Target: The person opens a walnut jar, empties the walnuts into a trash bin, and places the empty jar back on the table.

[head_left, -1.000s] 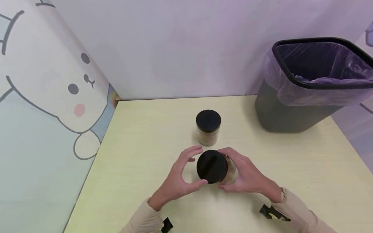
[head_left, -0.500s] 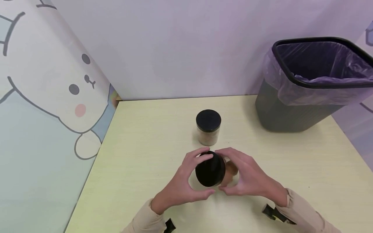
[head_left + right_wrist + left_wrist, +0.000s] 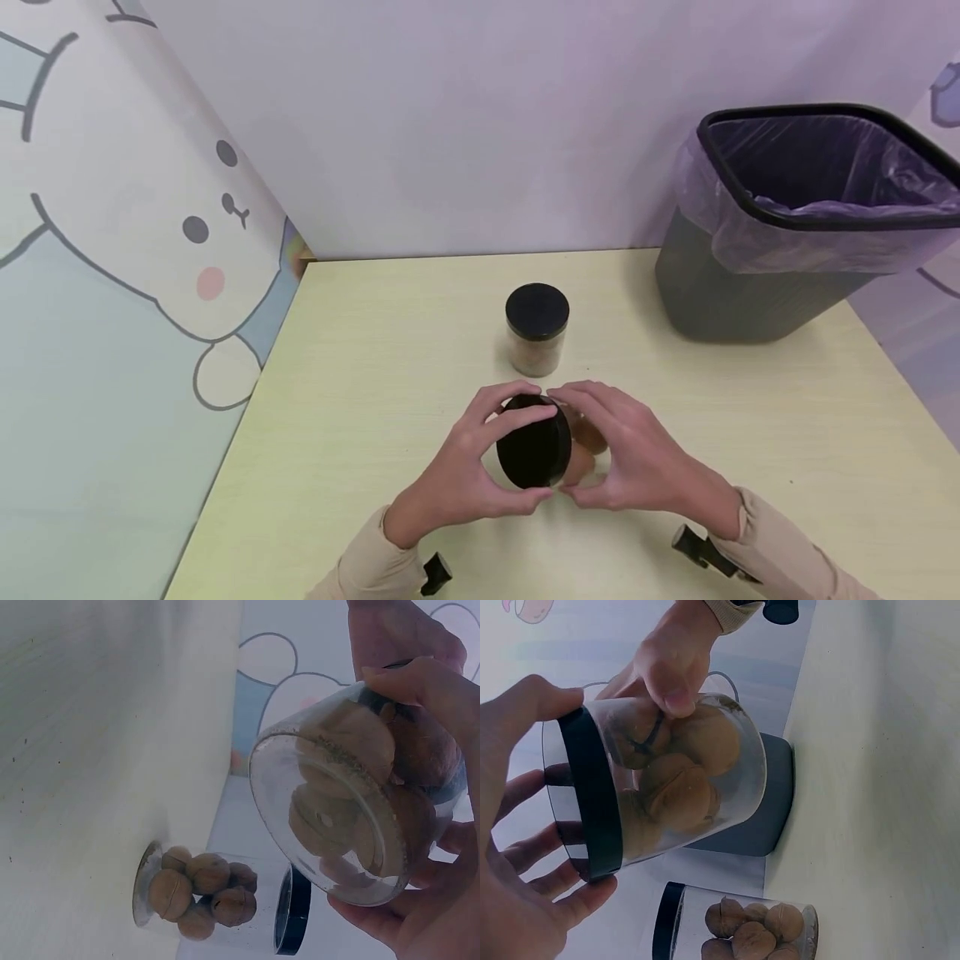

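Bin, head view: a grey bin (image 3: 750,296) with a black rim and a clear purplish bag stands at the table's far right, well apart from the hands, its rim cut off by the edge
Table and wall: a pale tabletop (image 3: 375,358) meets a lilac wall (image 3: 465,125); a cartoon animal print (image 3: 135,192) covers the left side
Standing jar: a black-lidded standing jar (image 3: 537,312) is upright just beyond the hands
Held jar: the held jar (image 3: 534,443) is between both hands, tilted, its black lid towards the left hand (image 3: 459,471); fingers hide part of the lid
Hands and sleeves: the left hand curves round the lid, the right hand (image 3: 647,461) grips the glass; beige sleeves (image 3: 375,558) run off the bottom edge

Walnuts, left wrist view: brown walnuts (image 3: 679,791) fill the held jar, which hides much of the bin; the standing jar is cut off below
Left fingers: thumb and fingers clasp the lid's edge; the right thumb presses the glass

Glass base, right wrist view: the held jar's base (image 3: 330,825) faces the camera, clear of the tabletop; the standing jar appears sideways
Right fingers: curled round the glass, partly hidden behind it
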Demonstrator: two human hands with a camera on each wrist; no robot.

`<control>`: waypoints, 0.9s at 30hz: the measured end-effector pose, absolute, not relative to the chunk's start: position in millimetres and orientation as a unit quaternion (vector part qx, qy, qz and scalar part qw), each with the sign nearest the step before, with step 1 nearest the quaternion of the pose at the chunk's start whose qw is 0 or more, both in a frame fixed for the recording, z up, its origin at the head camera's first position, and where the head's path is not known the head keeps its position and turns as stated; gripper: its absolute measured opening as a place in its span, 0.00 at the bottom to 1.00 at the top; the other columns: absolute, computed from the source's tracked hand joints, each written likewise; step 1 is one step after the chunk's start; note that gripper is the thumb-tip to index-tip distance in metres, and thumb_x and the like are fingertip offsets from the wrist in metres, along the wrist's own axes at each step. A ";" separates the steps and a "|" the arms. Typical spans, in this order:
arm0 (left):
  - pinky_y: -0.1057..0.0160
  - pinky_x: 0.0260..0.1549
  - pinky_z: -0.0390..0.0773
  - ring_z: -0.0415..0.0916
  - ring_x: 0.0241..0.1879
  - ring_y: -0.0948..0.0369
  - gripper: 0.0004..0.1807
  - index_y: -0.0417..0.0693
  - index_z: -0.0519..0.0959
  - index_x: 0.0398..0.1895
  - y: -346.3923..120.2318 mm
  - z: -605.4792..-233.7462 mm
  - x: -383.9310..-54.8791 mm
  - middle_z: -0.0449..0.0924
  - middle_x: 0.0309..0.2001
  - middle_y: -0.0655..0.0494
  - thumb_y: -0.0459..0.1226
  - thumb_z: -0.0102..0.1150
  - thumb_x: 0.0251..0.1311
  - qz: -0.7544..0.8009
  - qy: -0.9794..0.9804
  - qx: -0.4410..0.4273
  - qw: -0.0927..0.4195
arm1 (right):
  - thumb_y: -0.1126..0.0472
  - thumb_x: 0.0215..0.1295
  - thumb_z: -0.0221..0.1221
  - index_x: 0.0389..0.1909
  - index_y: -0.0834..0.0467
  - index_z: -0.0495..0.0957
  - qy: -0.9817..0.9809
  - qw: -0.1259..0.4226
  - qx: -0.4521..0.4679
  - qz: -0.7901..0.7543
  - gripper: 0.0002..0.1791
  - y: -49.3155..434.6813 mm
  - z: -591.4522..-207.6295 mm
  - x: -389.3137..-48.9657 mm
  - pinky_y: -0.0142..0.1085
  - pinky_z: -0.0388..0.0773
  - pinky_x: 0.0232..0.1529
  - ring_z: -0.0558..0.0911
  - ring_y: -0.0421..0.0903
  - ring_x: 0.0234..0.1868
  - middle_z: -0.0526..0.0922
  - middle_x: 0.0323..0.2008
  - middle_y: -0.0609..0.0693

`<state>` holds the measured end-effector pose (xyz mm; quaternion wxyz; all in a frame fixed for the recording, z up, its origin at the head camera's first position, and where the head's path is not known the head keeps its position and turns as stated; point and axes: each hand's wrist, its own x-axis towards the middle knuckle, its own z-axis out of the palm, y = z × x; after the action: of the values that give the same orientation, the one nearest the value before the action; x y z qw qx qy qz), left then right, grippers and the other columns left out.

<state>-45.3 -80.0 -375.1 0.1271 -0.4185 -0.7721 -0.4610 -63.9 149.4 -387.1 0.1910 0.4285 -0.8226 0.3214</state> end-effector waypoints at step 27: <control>0.61 0.46 0.70 0.64 0.59 0.54 0.36 0.49 0.75 0.59 -82.7 -375.4 -44.2 0.66 0.61 0.50 0.44 0.73 0.42 -0.474 -0.770 -0.396 0.160 | 0.49 0.33 0.75 0.64 0.59 0.65 -0.813 0.156 0.434 0.354 0.52 144.9 -393.2 -60.6 0.29 0.67 0.51 0.75 0.39 0.47 0.72 0.58 0.44</control>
<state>-44.2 -82.7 -375.4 0.1601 -0.3956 -0.7702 -0.4739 -60.6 144.9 -393.2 0.1563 0.4343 -0.8133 0.3542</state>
